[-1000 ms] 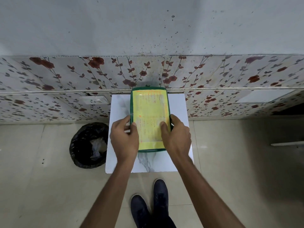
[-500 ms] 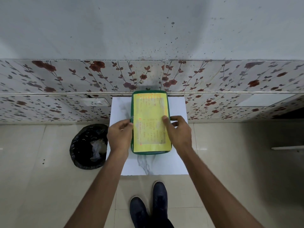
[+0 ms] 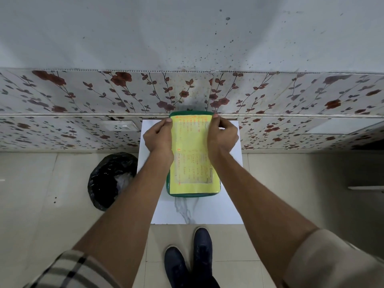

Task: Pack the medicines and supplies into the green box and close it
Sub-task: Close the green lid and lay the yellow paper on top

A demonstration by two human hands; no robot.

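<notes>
From the head camera, the green box lies closed on the white marble-patterned tabletop, its lid covered by a yellow printed label. The box's far end sits against the floral-tiled wall, so there is no room beyond it; bare tabletop shows on both long sides of the box and in a wider strip at its near end. The left hand grips the box's far left edge, fingers curled over the lid and thumb tip at the corner. The right hand grips the far right edge in the same way. Both forearms run along the box's sides, covering much of its left and right edges. Left of the box, on the floor beside the tabletop, stands a bin lined with a black bag. A wall socket sits on the tiles left of the box's far end. Dark shoes stand on the floor below the tabletop's near edge.
</notes>
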